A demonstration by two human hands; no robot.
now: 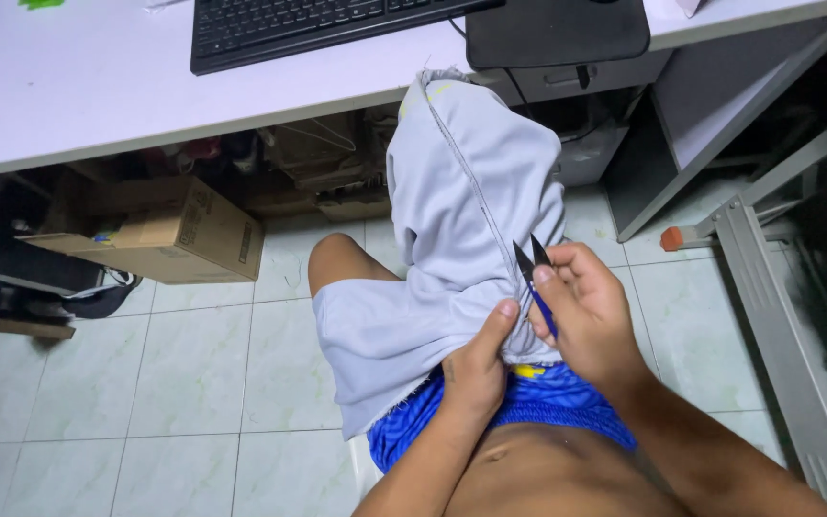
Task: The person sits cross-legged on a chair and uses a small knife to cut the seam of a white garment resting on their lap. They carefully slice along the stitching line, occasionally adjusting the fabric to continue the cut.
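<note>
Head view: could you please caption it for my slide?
Right hand holds thread snips at grey garment's seam; left hand pinches the fabric.

Two hands [476, 369] [586, 311] — one thread snips [533, 273], one grey garment [452, 239], one keyboard [327, 24], one cardboard box [169, 230].

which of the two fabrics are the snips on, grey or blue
The grey garment, draped over the knee; the snips in the right hand meet its seam. The blue shorts lie below.

Home office corner: white desk [98, 96] w/ black keyboard [308, 24], cardboard box [174, 235] underneath, tiled floor [193, 383], clutter under desk.
</note>
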